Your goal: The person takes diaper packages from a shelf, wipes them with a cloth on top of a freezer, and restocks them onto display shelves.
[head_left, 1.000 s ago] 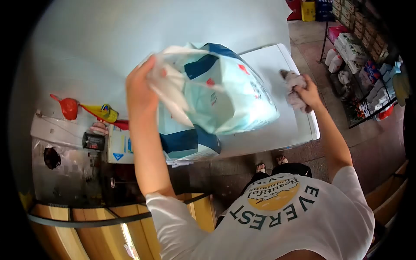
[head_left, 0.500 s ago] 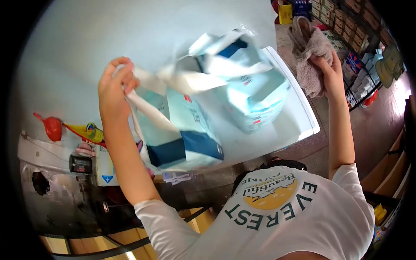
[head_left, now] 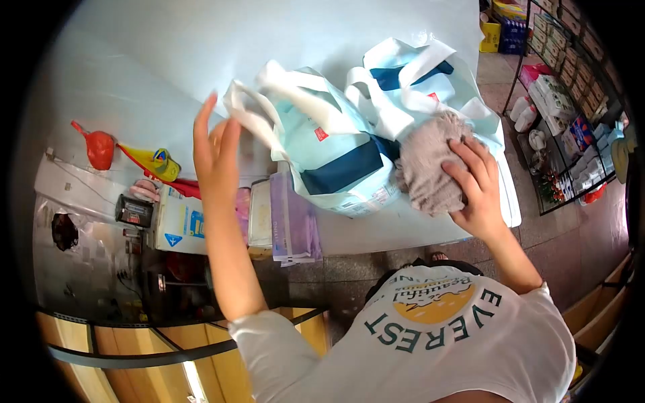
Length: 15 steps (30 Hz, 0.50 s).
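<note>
Brought inward to the two bags [head_left: 344, 166]: grey cloth [head_left: 430, 164], gripped in right hand [head_left: 478, 188], with left hand [head_left: 218, 151] open, just beside a white handle [head_left: 261, 130] at its 2 o'clock.

A white T-shirt [head_left: 430, 369] reads "EVEREST" in large dark letters and "Beautiful" in smaller ones. Left of the shirt, a box [head_left: 166, 224] bears a blue triangular sign [head_left: 173, 239]. Beyond the shirt, a bag's red label [head_left: 321, 134] is too small to read.
</note>
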{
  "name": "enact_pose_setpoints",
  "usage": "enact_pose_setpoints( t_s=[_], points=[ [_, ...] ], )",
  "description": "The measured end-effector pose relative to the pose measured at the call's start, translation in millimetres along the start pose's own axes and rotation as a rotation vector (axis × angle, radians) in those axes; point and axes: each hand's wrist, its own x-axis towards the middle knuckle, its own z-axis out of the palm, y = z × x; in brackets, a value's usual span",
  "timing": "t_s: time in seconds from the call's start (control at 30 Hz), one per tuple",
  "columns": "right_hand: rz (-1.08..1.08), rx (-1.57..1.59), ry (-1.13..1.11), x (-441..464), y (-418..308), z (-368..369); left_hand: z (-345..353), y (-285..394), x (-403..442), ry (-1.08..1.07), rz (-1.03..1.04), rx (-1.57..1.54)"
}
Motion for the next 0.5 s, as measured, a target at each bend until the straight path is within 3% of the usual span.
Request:
enact_pose_setpoints(
  t_s=[0.03,0.1,0.17,0.2,0.23,0.3,0.33,0.4,0.5],
  points=[
    [-0.01,0.004,-0.001,-7,5,11,-7,-20,-15,0.096,-0.025,0.05],
    [-0.046,0.045,0.224,-22,18,29,-11,-95,-44,0.107,-0.262,-0.037],
    [-0.125,0.058,0.232,-25,35,38,4,-213,-84,-0.288,-0.478,0.219],
    [-0.18,0.053,0.24,-20,46,41,25,-218,-105,-0.5,-0.44,0.347],
    [-0.185,0.053,0.234,-14,57,40,50,-219,-115,-0.626,-0.247,0.333],
    [-0.265,0.089,0.205,6,74,32,97,-216,-131,-0.54,-0.309,-0.103],
    [-0.28,0.101,0.187,16,88,30,112,-216,-137,-0.53,-0.316,-0.106],
    [-0.197,0.165,0.124,31,105,20,137,-218,-148,-0.279,-0.196,-0.126],
    [-0.096,0.325,-0.008,37,134,14,195,-196,-182,-0.287,-0.166,-0.113]
  ],
)
